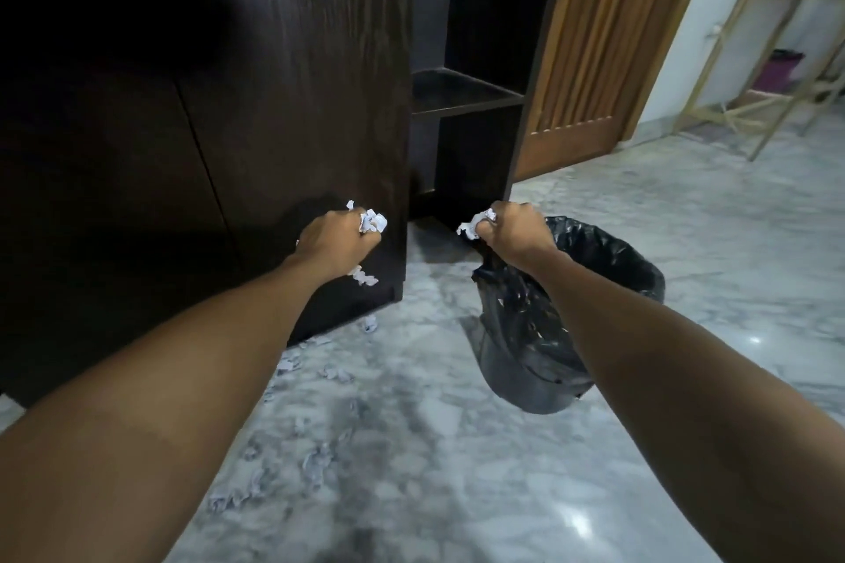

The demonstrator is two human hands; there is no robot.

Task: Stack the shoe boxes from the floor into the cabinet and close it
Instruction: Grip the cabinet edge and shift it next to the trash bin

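A tall dark wooden cabinet fills the left and middle; its right section stands open, showing bare dark shelves. No shoe box is in view. My left hand is a fist around crumpled white paper scraps, held in front of the cabinet's closed door. My right hand is also closed on white paper scraps, just above the near rim of a bin lined with a black bag.
More torn paper bits lie on the grey marble floor by the cabinet's base. A slatted brown wooden door stands open to the right of the cabinet. A wooden frame leans at the far right.
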